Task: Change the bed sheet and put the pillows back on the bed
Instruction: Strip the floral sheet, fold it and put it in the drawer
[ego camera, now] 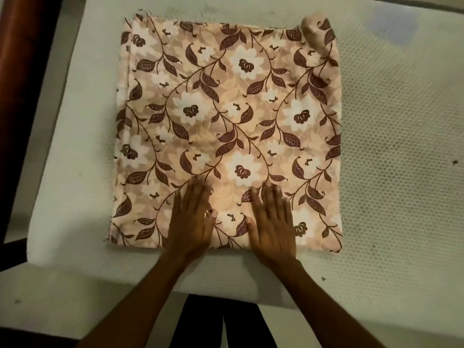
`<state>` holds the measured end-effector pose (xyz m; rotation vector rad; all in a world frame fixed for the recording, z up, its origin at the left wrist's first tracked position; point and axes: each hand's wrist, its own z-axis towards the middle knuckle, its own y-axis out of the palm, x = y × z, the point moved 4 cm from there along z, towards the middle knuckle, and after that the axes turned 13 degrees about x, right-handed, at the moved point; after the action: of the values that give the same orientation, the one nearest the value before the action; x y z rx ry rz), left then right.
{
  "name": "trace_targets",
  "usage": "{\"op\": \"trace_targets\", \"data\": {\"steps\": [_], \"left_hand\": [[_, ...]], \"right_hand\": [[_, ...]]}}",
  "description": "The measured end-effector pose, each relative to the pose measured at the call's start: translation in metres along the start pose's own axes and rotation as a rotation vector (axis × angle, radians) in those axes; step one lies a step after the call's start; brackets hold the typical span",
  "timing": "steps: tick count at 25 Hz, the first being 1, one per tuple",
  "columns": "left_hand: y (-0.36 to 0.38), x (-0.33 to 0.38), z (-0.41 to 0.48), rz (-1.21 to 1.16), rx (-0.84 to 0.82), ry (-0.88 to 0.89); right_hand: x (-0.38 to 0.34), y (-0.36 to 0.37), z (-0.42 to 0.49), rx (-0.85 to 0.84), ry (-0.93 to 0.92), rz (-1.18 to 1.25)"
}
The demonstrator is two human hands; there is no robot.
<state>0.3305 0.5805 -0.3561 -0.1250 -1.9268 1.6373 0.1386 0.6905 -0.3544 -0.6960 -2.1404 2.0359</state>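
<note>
My left grip (192, 222) and my right grip (272, 222) both lie flat on the folded bed sheet (226, 109), palms down, side by side with a narrow strip of cloth between them. Both grips are fully open: the fingers (270, 194) are straight and close together, they only press on the cloth, and neither grip has hold of anything. The left fingers look a little blurred. The heels of both grips are at the near edge of the sheet, and the fingertips point away from me. The sheet is folded into a thick square of several layers. It is peach-coloured, with white flowers and dark brown leaves and vines. Most of it stretches beyond my fingertips, and it also spreads out wider than my grips on both sides. At the far corner on the side of my right grip, one corner of cloth (317, 33) is rolled up and turned over, so it does not lie flat. The sheet rests on the bare mattress (75, 172), which is pale. On the side of my right grip the mattress surface shows a fine honeycomb pattern with some small dark specks (455, 162). Well apart from my left grip, on the outer side, a dark reddish wooden bed frame (25, 59) runs along the mattress. Below my wrists, at the near edge of the mattress, I see my legs in dark trousers (200, 322).
</note>
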Motion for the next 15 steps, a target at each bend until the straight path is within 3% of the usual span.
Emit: {"op": "trace_targets", "data": {"steps": [4, 8, 11, 15], "left_hand": [[-0.004, -0.055, -0.027, 0.17, 0.092, -0.083], [-0.033, -0.123, -0.054, 0.195, 0.158, -0.276], [-0.056, -0.163, -0.065, 0.191, 0.186, -0.423], [-0.078, -0.155, -0.071, 0.127, 0.281, -0.65]], "right_hand": [[0.046, 0.012, 0.005, 0.03, 0.055, -0.1], [0.126, -0.007, -0.017, 0.093, 0.341, -0.091], [0.156, -0.017, -0.027, 0.108, 0.45, -0.031], [0.159, -0.036, -0.041, 0.221, 0.737, 0.044]]}}
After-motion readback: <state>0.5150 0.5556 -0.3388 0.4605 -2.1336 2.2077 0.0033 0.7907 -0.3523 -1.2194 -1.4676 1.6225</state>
